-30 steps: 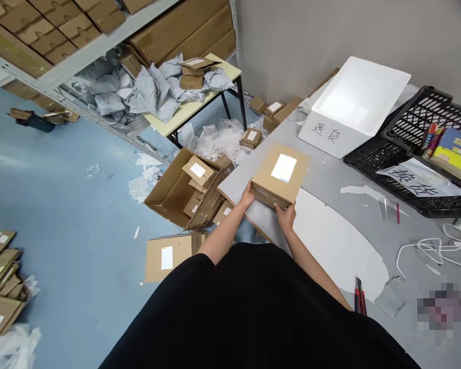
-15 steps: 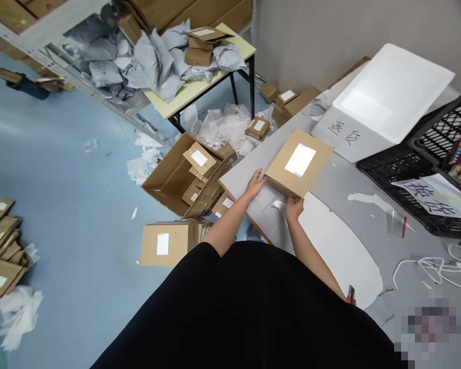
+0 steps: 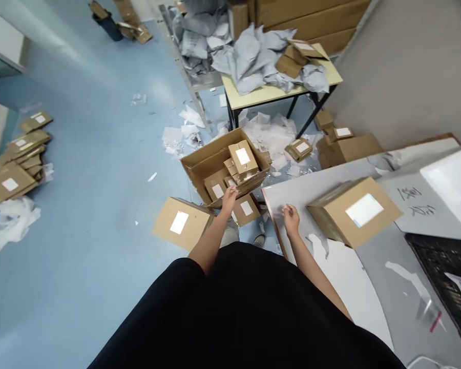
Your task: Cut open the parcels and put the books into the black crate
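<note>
Working position: person stands at the near edge of the grey bench (image 3: pixel 315 174), black shirt (image 3: pixel 230 312) filling the near foreground.

Left hand: left hand (image 3: pixel 229 200) hangs below the bench edge, fingers loosely curled, at the near side of the open carton (image 3: pixel 211 159). It shows nothing held; contact with the carton cannot be confirmed.

Right hand: right hand (image 3: pixel 291 218) sits over the bench, fingers relaxed and empty, just left of the labelled box (image 3: pixel 355 212), not touching it.

Hands: well apart, neither clamped on anything.

Labelled box: lies on the bench, right of the right hand, white label facing up.

Carton contents: small boxes (image 3: pixel 243 159) sit loosely inside, at varied angles.

Handling note: in this inspector's judgement, boxes this loose are best taken with both hands on opposite faces, and kept back from the bench edge.

Surroundings: far off stands a pale table (image 3: pixel 261 100) heaped with grey mailer bags (image 3: pixel 249 56). A box (image 3: pixel 180 223) lies on the floor left of the carton, and flat cartons (image 3: pixel 15 177) lie further left. A black crate (image 3: pixel 441 266) stands at right.
</note>
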Motion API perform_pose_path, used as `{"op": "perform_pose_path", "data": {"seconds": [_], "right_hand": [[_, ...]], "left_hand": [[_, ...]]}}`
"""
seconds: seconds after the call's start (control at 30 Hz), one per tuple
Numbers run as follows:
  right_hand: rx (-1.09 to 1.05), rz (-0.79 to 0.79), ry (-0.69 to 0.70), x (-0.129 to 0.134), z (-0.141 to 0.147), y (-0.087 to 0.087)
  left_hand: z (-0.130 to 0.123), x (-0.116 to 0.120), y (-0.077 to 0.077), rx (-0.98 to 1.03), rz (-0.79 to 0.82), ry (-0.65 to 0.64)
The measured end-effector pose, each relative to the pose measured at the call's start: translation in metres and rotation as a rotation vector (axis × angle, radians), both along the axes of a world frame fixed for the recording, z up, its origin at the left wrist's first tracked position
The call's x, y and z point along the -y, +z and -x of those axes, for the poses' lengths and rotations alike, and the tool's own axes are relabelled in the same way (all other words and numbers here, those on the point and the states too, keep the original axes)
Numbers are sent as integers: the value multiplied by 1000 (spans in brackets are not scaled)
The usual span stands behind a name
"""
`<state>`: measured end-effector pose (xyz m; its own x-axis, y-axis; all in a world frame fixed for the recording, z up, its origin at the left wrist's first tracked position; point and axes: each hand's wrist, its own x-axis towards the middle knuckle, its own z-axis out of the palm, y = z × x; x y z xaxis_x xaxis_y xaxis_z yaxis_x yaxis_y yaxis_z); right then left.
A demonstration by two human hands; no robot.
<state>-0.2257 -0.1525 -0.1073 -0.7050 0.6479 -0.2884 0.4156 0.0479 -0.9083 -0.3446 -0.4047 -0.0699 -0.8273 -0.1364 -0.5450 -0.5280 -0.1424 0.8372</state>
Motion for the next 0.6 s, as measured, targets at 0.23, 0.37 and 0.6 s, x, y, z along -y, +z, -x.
{"op": "perform_pose_path", "data": {"seconds": [0.23,0.37,0.6], "right_hand": [[8,-92,283,92,143,-2],[25,-111,376,129,204,-16],[87,-181,465,137,290,-70]], "left_hand": [[67,94,-22,63,-36,156],[108,116,-38,46,-20,127],[160,106,-107,13,74,93]]}}
